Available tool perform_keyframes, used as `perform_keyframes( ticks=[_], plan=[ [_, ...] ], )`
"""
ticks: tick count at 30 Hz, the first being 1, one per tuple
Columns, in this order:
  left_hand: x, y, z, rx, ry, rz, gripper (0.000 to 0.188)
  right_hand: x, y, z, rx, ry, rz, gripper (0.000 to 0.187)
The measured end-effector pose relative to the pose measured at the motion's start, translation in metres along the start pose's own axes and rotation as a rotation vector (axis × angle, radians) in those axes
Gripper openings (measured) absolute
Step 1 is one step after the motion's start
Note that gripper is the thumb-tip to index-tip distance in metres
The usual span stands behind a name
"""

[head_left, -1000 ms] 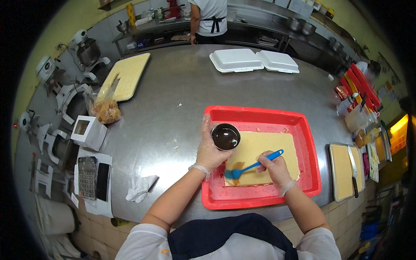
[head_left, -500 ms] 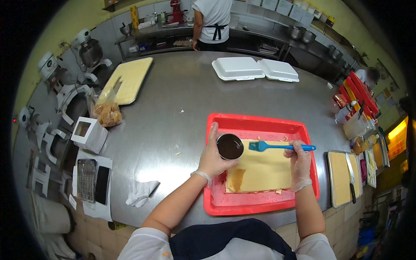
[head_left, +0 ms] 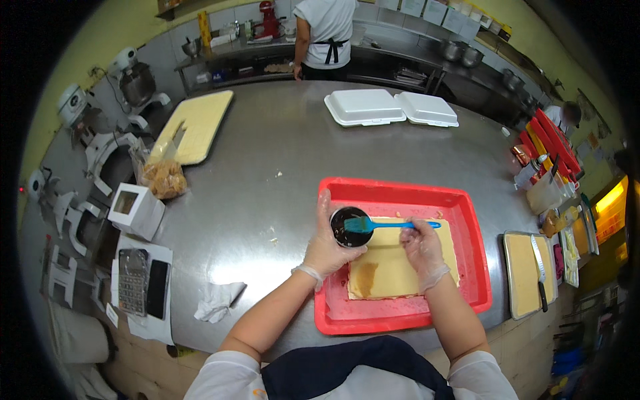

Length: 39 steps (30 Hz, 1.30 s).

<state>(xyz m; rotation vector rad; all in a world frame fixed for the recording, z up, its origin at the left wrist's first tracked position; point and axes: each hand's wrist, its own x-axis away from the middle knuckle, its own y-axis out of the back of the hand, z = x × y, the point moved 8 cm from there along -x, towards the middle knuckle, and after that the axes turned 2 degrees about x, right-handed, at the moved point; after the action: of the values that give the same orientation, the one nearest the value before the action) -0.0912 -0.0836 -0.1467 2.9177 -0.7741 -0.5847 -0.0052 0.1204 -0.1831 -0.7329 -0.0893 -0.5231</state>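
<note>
My gloved left hand point(head_left: 324, 252) is wrapped round a small metal cup point(head_left: 341, 239) of dark liquid, held over the left side of a red plastic tray point(head_left: 472, 287). The blue pastry brush point(head_left: 393, 225) is pinched by its handle in my gloved right hand point(head_left: 425, 250). Its bristles are at the cup's mouth, over or in the liquid; how deep, I cannot tell. Beneath both hands a flat pale yellow cake sheet point(head_left: 403, 277) lies in the tray, with a brown moistened patch near its lower left corner.
White foam boxes point(head_left: 365, 107) stand at the table's far side. At left are a sheet cake tray point(head_left: 207, 123), bagged brown pieces point(head_left: 165, 180), a white box point(head_left: 135, 210) and a crumpled cloth point(head_left: 219, 300). A knife point(head_left: 539, 270) rests on a right-hand cake tray. Another person point(head_left: 325, 33) stands beyond.
My right hand has moved left, carrying the brush from above the cake sheet to the cup's mouth. My left hand and the cup stay nearly in place.
</note>
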Motion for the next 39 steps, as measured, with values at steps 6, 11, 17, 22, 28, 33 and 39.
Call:
perform_keyframes(
  ticks=[6,11,17,22,28,33,39],
  plan=[
    [-0.008,0.026,0.003,0.052,0.048,-0.070,0.130,0.003,0.030,0.031,0.242,0.130,-0.064,0.014],
    [-0.008,0.056,-0.004,0.038,0.036,-0.131,0.128,-0.001,0.029,0.021,0.512,0.149,-0.130,0.014],
    [0.010,0.079,-0.004,0.003,0.063,-0.195,0.123,-0.004,-0.007,0.024,0.801,0.169,-0.047,0.014],
    [0.021,0.085,-0.005,-0.052,0.040,-0.201,0.122,-0.003,-0.043,0.028,0.967,0.173,-0.010,0.013],
    [0.026,0.085,-0.006,-0.100,0.021,-0.219,0.124,-0.004,-0.073,0.021,1.089,0.151,0.030,0.015],
    [0.031,0.087,-0.002,-0.076,0.071,-0.235,0.123,-0.014,-0.084,0.022,1.113,0.198,0.057,0.012],
    [0.035,0.088,-0.006,-0.075,0.052,-0.211,0.122,-0.022,-0.075,0.028,1.064,0.237,-0.006,0.012]
  ],
)
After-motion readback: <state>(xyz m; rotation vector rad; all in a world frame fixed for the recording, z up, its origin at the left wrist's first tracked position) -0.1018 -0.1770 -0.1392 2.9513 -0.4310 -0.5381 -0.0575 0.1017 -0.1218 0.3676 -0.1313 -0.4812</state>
